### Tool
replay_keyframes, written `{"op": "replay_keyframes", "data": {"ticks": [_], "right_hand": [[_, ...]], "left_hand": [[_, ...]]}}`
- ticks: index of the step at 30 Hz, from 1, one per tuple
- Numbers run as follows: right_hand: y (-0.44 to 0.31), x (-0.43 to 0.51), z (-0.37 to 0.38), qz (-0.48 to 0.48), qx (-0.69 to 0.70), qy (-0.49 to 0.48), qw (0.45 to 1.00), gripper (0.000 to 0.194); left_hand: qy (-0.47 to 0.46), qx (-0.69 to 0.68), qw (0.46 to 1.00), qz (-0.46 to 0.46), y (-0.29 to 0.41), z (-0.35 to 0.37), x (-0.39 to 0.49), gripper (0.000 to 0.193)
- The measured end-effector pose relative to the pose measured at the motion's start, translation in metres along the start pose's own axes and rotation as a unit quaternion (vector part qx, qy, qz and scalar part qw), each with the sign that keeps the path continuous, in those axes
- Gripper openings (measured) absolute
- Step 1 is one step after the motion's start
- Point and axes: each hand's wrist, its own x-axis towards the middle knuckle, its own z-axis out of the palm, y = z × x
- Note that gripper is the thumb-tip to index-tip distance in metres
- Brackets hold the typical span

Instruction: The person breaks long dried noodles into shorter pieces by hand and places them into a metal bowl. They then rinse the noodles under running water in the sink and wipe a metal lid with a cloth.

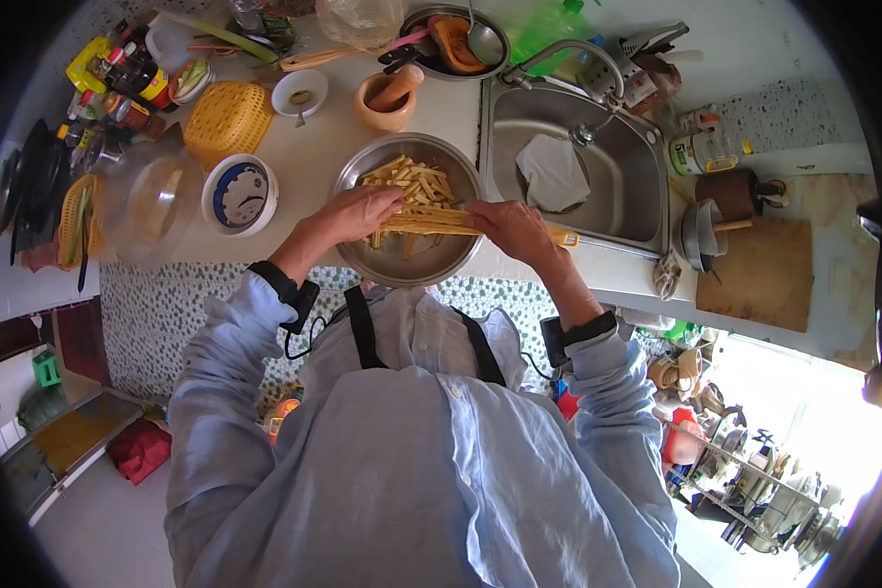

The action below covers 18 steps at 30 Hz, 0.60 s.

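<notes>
Below my hands stands a round stainless steel bowl [356, 261], partly over the counter's front edge. Short, pale-yellow cut sticks of food [422, 184] are heaped in it. Across the bowl lies a bundle of long yellow sticks [433, 223], whose exact kind I cannot tell. My left hand [367, 209] grips the bundle's left end, fingers curled over the bowl. On the other side, my right hand [510, 226] is closed around its right end. A yellow-orange end piece [564, 237] sticks out past my right hand; whether it belongs to the bundle is unclear.
A stone-coloured mortar with pestle [385, 99] stands just behind the bowl. To the right is a steel sink [621, 162] holding a white cloth [555, 173]. Leftward are a white-and-blue bowl [241, 195], a small white bowl [283, 88], a yellow basket [227, 121] and several bottles [135, 77].
</notes>
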Motion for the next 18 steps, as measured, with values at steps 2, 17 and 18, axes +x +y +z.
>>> {"op": "replay_keyframes", "data": {"ticks": [2,17,18], "right_hand": [[-0.003,-0.002,-0.001,0.022,-0.017,-0.007,1.000,0.027],[-0.014,0.005,-0.005,0.039,-0.075,-0.042,0.996,0.027],[-0.015,0.006,-0.005,0.029,-0.073,-0.034,0.996,0.027]], "left_hand": [[-0.034,0.018,0.999,0.002,-0.003,0.004,0.003,0.018],[-0.039,-0.026,0.999,0.027,0.006,0.008,0.023,0.022],[-0.021,0.014,1.000,0.015,0.010,0.010,0.023,0.023]]}}
